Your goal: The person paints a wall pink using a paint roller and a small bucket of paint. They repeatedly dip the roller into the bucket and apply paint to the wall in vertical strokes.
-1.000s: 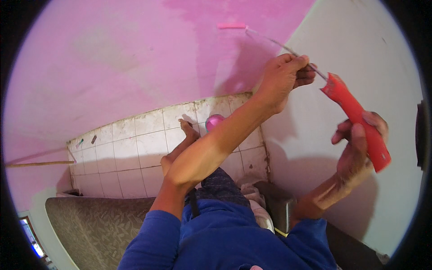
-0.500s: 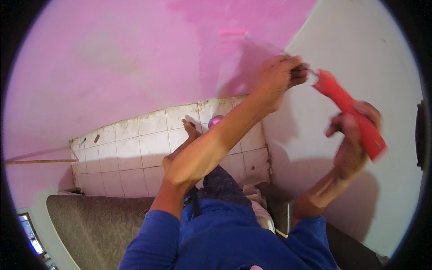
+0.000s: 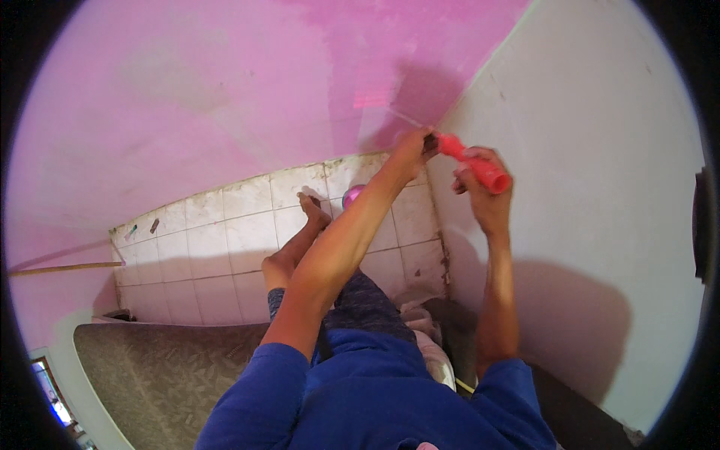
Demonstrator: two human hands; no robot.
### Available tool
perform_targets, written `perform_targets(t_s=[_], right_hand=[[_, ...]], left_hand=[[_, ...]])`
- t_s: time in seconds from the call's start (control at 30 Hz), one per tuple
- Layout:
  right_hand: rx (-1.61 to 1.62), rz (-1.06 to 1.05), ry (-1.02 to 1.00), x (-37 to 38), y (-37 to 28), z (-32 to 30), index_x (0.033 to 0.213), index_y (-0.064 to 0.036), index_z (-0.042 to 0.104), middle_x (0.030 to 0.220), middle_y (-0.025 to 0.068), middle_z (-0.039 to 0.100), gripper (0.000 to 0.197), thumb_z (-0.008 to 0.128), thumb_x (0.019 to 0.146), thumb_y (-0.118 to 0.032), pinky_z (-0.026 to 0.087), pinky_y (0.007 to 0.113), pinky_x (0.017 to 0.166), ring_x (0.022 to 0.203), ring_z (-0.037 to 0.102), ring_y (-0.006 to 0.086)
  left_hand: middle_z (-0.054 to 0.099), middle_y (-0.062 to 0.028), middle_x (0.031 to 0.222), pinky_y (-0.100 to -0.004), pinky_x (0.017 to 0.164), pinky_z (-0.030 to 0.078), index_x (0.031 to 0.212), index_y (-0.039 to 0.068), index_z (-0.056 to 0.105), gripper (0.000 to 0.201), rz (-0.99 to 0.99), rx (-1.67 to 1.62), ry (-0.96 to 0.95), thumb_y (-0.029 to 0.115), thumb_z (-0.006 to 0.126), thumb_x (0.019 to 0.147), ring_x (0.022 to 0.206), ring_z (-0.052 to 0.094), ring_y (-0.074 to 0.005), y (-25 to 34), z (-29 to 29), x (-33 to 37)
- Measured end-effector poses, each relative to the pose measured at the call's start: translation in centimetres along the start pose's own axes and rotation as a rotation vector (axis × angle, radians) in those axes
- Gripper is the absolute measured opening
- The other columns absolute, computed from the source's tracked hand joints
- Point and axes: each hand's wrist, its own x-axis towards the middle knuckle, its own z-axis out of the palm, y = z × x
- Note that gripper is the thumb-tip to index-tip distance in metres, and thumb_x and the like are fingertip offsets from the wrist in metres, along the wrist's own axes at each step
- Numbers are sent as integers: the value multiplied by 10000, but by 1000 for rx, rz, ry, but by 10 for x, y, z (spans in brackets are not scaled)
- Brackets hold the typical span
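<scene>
The person sits with both arms raised toward the corner where the pink wall (image 3: 225,90) meets the white wall (image 3: 600,187). The right hand (image 3: 486,187) is wrapped around a red tubular handle (image 3: 476,166), fingers curled tight about it, thumb side toward the pink wall. The handle slants up and to the left from that grip, and its narrow front end reaches the fingertips of the left hand (image 3: 411,150).

The left hand is pinched shut at that front end, right where a small dark tip sits; what exactly the fingertips squeeze there is too small to tell. From the left fingertips a thin pale line (image 3: 401,116), string or wire, runs up and away across the pink wall, ending near a small bright pink patch above the hand. The 2 hands are close together, almost touching at the handle's tip, just beside the corner seam.

Below the left forearm, well under the fingers, a bare foot (image 3: 313,210) rests on the white tiled floor (image 3: 210,247), and a round pink object (image 3: 352,196) lies on the tiles just beside the forearm's edge. Far to the left of both hands a thin wooden stick (image 3: 64,268) lies along the foot of the wall. A grey woven cushion (image 3: 150,367) sits at the lower left, next to the blue sleeves.
</scene>
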Motion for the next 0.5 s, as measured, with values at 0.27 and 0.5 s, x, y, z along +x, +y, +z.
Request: perform_targets(t_s=[0.27,0.5], right_hand=[[19,46,50,-13,22,-34,1043,-15,562,790,70,616,234,593,818,41,513,252,582,646,617,135],[21,-64,169,4,-29,-56,1053,-16,544,751,102,622,214,619,860,-68,510,271,556,605,607,155]], left_hand=[[620,-58,855,-295,770,526,907,33,598,169,-98,-89,-200,172,504,928,809,610,-166,-37,4,9],[620,-61,830,-290,742,536,886,21,592,138,-14,-104,-260,152,551,908,752,610,-152,-14,62,4]])
